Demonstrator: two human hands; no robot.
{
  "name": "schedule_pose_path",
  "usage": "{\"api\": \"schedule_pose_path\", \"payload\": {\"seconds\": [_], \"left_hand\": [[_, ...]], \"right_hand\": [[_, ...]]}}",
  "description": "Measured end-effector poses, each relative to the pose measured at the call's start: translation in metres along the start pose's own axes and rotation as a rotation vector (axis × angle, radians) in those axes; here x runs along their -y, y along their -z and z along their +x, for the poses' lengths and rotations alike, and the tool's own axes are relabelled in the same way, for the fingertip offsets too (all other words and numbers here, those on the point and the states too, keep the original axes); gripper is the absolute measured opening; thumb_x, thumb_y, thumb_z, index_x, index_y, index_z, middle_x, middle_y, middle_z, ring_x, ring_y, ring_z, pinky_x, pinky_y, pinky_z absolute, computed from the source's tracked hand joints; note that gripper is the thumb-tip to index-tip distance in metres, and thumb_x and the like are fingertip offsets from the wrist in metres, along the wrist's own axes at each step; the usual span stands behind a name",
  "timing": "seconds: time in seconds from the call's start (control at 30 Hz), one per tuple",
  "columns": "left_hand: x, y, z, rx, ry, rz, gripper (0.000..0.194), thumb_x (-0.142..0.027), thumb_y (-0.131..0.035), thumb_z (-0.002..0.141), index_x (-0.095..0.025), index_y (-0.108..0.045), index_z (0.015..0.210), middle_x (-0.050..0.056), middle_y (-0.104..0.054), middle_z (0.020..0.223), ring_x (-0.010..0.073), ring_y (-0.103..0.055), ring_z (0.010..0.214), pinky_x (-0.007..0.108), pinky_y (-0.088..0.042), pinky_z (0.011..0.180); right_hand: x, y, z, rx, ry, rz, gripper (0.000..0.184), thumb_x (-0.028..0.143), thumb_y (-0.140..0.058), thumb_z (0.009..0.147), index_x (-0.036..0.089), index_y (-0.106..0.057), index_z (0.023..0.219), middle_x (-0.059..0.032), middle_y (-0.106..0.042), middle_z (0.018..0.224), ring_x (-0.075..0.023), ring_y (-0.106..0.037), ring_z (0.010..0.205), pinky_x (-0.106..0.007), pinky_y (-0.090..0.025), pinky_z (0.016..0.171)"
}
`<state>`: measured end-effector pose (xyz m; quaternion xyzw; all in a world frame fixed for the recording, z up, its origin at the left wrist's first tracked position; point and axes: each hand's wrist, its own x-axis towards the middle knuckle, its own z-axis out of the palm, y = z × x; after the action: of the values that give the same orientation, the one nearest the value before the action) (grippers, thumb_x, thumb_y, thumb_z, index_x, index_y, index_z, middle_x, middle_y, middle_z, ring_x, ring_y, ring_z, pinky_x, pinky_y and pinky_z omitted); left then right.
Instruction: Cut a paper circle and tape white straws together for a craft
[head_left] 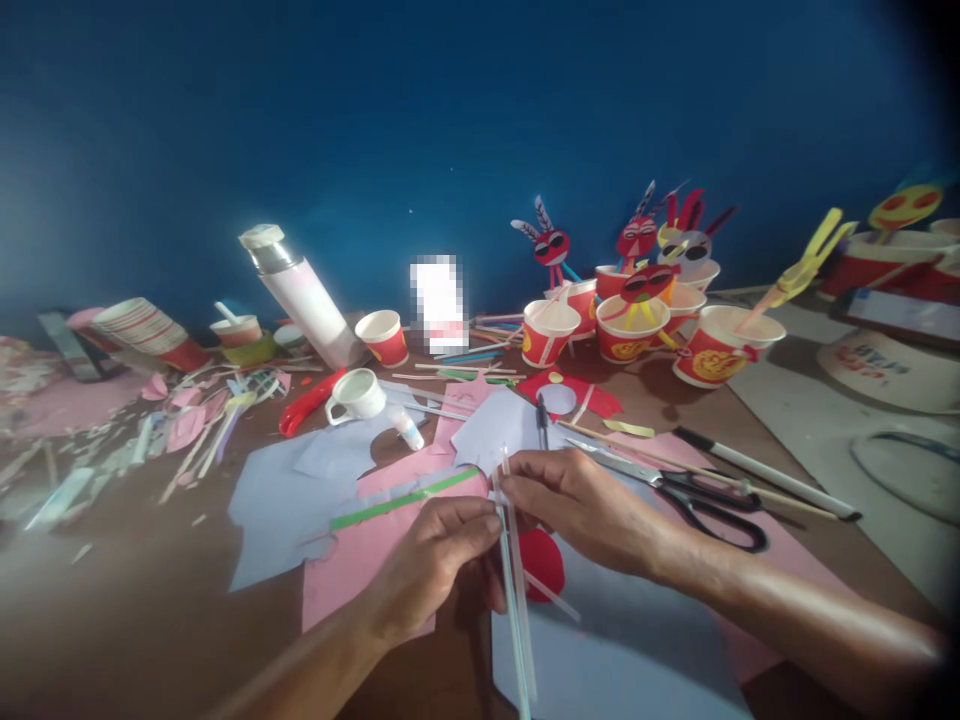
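Note:
Both hands meet over the paper at the middle of the table, pinching thin pale drinking straws that run down toward me. My left hand grips them lower, between thumb and fingers. Higher up, near the straws' top ends, my right hand has its fingertips closed on them. Just behind the straws lies a red paper disc with a narrow pale strip across its lower edge. A green strip rests on pink paper beside my left hand. The exact number of straws held is hard to make out.
Black-handled scissors and a white marker lie to the right. A white mug, red pliers-like tool and leaning thermos stand left of centre. Paper cups with paper faces line the back right; scraps cover the left.

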<state>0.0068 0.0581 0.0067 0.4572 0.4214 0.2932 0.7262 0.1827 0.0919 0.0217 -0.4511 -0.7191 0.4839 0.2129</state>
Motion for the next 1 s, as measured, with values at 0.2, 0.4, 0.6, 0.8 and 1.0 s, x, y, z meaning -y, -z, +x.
{"api": "schedule_pose_path", "payload": {"seconds": [0.2,0.4,0.6,0.8,1.0], "left_hand": [[0.0028,0.0012,0.0009,-0.002,0.002,-0.021,0.034,-0.037,-0.051,0.087,-0.012,-0.059,0.066,0.004,-0.061,0.057,0.0113,-0.056,0.046,0.020,-0.040,0.046],[0.0051,0.0020,0.0021,0.008,0.010,-0.040,0.033,-0.038,-0.053,0.086,-0.010,-0.060,0.069,0.005,-0.061,0.057,0.0113,-0.056,0.046,0.019,-0.041,0.046],[0.0062,0.0030,0.0026,0.007,0.027,-0.051,0.031,-0.036,-0.054,0.086,-0.009,-0.061,0.072,0.005,-0.061,0.059,0.0099,-0.056,0.045,0.018,-0.041,0.046],[0.0085,0.0042,0.0041,-0.003,0.046,-0.068,0.035,-0.039,-0.055,0.084,-0.010,-0.059,0.066,0.004,-0.059,0.056,0.0105,-0.056,0.044,0.019,-0.042,0.046],[0.0096,0.0076,0.0057,0.015,0.058,-0.072,0.031,-0.039,-0.058,0.082,-0.010,-0.062,0.069,0.004,-0.061,0.056,0.0115,-0.057,0.045,0.020,-0.042,0.045]], "right_hand": [[0.0003,-0.0001,0.0012,0.027,0.007,-0.019,0.026,0.027,-0.043,0.085,0.019,-0.050,0.062,0.0047,-0.047,0.058,-0.0088,-0.041,0.055,-0.021,-0.033,0.053],[-0.0015,-0.0015,0.0015,0.016,-0.019,-0.003,0.024,0.029,-0.045,0.083,0.019,-0.050,0.061,0.0057,-0.044,0.056,-0.0085,-0.039,0.054,-0.021,-0.030,0.050],[-0.0022,-0.0033,0.0021,0.017,-0.025,-0.013,0.024,0.030,-0.047,0.083,0.019,-0.051,0.062,0.0057,-0.043,0.057,-0.0087,-0.038,0.055,-0.021,-0.031,0.051],[-0.0011,-0.0025,0.0025,0.011,-0.032,-0.008,0.024,0.030,-0.048,0.082,0.019,-0.048,0.060,0.0062,-0.042,0.056,-0.0086,-0.038,0.054,-0.021,-0.030,0.050],[-0.0014,-0.0014,0.0017,0.025,-0.022,0.020,0.023,0.030,-0.049,0.083,0.018,-0.054,0.063,0.0036,-0.053,0.059,-0.0096,-0.045,0.057,-0.022,-0.035,0.054]]}}
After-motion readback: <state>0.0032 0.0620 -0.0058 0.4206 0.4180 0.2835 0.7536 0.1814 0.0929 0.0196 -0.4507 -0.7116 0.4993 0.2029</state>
